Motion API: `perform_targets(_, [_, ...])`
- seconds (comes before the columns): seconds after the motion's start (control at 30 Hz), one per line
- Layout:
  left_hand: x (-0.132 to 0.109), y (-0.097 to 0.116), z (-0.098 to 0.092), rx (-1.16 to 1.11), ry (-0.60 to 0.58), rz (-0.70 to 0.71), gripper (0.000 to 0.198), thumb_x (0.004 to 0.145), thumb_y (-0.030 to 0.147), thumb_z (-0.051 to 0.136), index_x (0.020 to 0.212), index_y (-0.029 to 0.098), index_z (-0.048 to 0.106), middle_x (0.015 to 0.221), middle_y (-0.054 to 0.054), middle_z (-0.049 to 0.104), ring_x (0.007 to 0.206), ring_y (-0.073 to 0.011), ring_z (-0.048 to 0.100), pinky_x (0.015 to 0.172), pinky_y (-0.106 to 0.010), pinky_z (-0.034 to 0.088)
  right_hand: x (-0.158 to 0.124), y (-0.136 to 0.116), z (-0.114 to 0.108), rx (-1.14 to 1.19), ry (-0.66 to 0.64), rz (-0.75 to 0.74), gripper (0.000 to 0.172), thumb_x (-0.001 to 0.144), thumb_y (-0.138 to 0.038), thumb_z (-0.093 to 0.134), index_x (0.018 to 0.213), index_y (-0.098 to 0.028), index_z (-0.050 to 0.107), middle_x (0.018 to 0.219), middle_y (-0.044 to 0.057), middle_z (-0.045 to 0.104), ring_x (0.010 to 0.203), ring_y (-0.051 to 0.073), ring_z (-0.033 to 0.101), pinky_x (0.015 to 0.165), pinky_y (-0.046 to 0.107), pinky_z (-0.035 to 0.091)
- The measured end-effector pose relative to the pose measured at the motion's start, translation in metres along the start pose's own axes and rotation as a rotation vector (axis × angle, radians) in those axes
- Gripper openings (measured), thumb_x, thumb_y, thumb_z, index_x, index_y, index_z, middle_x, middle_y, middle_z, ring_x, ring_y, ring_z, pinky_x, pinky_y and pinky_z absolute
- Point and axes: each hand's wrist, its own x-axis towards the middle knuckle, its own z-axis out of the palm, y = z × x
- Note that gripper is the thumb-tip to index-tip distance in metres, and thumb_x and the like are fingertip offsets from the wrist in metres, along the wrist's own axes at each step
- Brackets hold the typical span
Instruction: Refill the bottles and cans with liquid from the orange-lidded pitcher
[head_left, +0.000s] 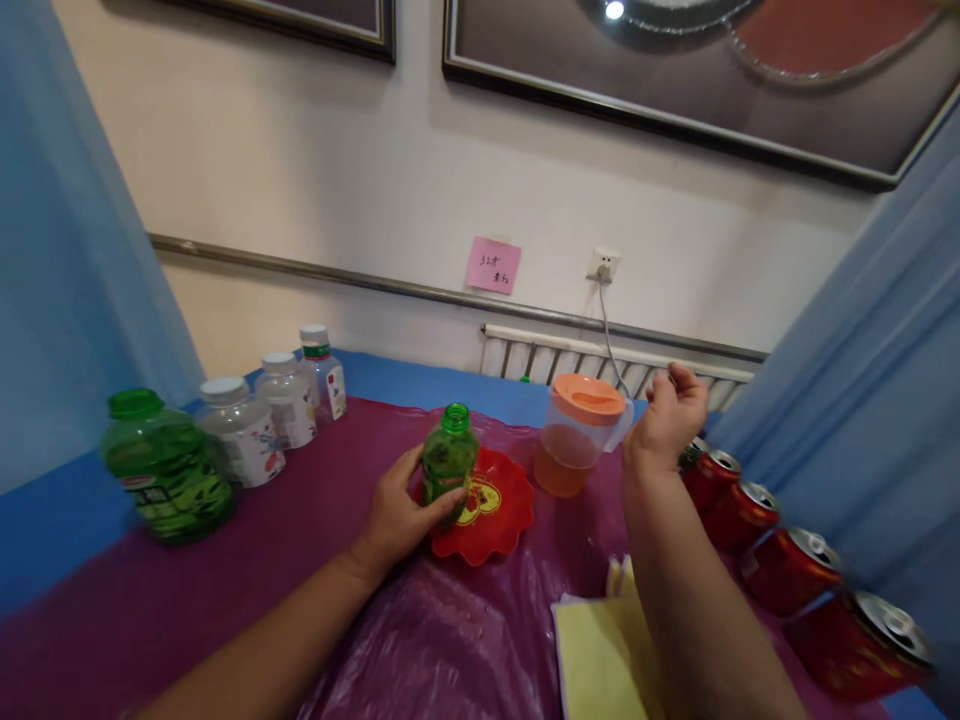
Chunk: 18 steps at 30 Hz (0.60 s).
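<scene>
My left hand [409, 505] is wrapped around a small green plastic bottle [450, 455], which stands upright with its mouth uncapped. The bottle is at the left side of a red scalloped plate [510, 500] with a yellow print. Just right of a clear pitcher [574, 455] with an orange lid and amber liquid inside, my right hand [667, 415] is raised with its fingers curled closed. What those fingers hold, if anything, is hidden. The pitcher's handle is close to my right wrist.
Several red cans [791, 570] line the right side. At the left stand a large green bottle [169, 480] and several clear white-capped bottles [244, 440]. A yellow cloth [600, 650] lies near my right forearm on the purple plastic sheet [442, 640]. A radiator [525, 355] is behind.
</scene>
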Motion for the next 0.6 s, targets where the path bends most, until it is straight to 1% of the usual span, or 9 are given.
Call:
perform_targets(0.1, [-0.004, -0.001, 0.001, -0.006, -0.022, 0.011, 0.063, 0.073, 0.055, 0.078, 0.123, 0.019, 0.065, 0.114, -0.011, 0.075, 0.104, -0.0309, 0.073, 0.094, -0.044, 0.058, 0.002, 0.033, -0.01, -0.056, 0.093, -0.003, 0.044, 0.073, -0.045, 0.066, 0.107, -0.021, 0.053, 0.109, 0.005, 0.059, 0.104, 0.02, 0.059, 0.096, 0.035, 0.049])
perform_targets(0.17, [-0.005, -0.001, 0.002, -0.024, -0.047, 0.016, 0.061, 0.074, 0.053, 0.078, 0.124, 0.02, 0.065, 0.113, -0.01, 0.075, 0.102, -0.03, 0.073, 0.093, -0.044, 0.058, 0.002, 0.052, -0.016, -0.111, 0.096, 0.022, 0.043, 0.072, -0.047, 0.068, 0.103, -0.021, 0.055, 0.105, 0.004, 0.06, 0.1, 0.02, 0.059, 0.097, 0.037, 0.048])
perform_targets(0.27, [-0.006, 0.0, 0.002, -0.043, -0.072, 0.014, 0.059, 0.075, 0.05, 0.078, 0.123, 0.02, 0.065, 0.11, -0.01, 0.076, 0.101, -0.0294, 0.073, 0.092, -0.043, 0.059, 0.004, 0.072, -0.022, -0.176, 0.059, 0.075, 0.041, 0.074, -0.056, 0.064, 0.093, -0.02, 0.058, 0.092, 0.002, 0.062, 0.089, 0.02, 0.059, 0.088, 0.037, 0.049])
perform_targets(0.33, [-0.006, 0.001, 0.002, -0.044, -0.074, 0.0, 0.058, 0.074, 0.05, 0.078, 0.122, 0.02, 0.066, 0.11, -0.01, 0.076, 0.101, -0.0298, 0.072, 0.093, -0.044, 0.058, 0.007, 0.081, -0.024, -0.199, 0.038, 0.097, 0.044, 0.073, -0.061, 0.064, 0.088, -0.02, 0.059, 0.085, 0.001, 0.061, 0.084, 0.019, 0.057, 0.085, 0.035, 0.048])
perform_targets(0.43, [-0.005, 0.003, 0.002, -0.051, -0.073, -0.026, 0.057, 0.074, 0.049, 0.079, 0.121, 0.02, 0.066, 0.113, -0.01, 0.075, 0.104, -0.0307, 0.071, 0.095, -0.046, 0.057, 0.008, 0.092, -0.028, -0.201, 0.017, 0.117, 0.05, 0.073, -0.067, 0.064, 0.087, -0.019, 0.06, 0.083, -0.001, 0.06, 0.081, 0.017, 0.055, 0.081, 0.032, 0.045])
perform_targets(0.5, [-0.004, 0.003, 0.003, -0.058, -0.077, -0.035, 0.057, 0.074, 0.048, 0.079, 0.122, 0.021, 0.065, 0.118, -0.01, 0.074, 0.108, -0.0315, 0.07, 0.098, -0.047, 0.056, 0.006, 0.099, -0.031, -0.183, -0.048, 0.145, 0.054, 0.074, -0.072, 0.062, 0.083, -0.019, 0.06, 0.076, -0.002, 0.058, 0.073, 0.015, 0.052, 0.073, 0.03, 0.044])
perform_targets(0.6, [-0.002, 0.003, 0.005, -0.073, -0.092, -0.063, 0.057, 0.073, 0.047, 0.08, 0.122, 0.021, 0.066, 0.121, -0.01, 0.074, 0.111, -0.0321, 0.069, 0.101, -0.049, 0.055, 0.003, 0.108, -0.036, -0.152, -0.179, 0.193, 0.061, 0.074, -0.08, 0.059, 0.07, -0.02, 0.056, 0.06, -0.006, 0.051, 0.058, 0.013, 0.045, 0.058, 0.027, 0.039])
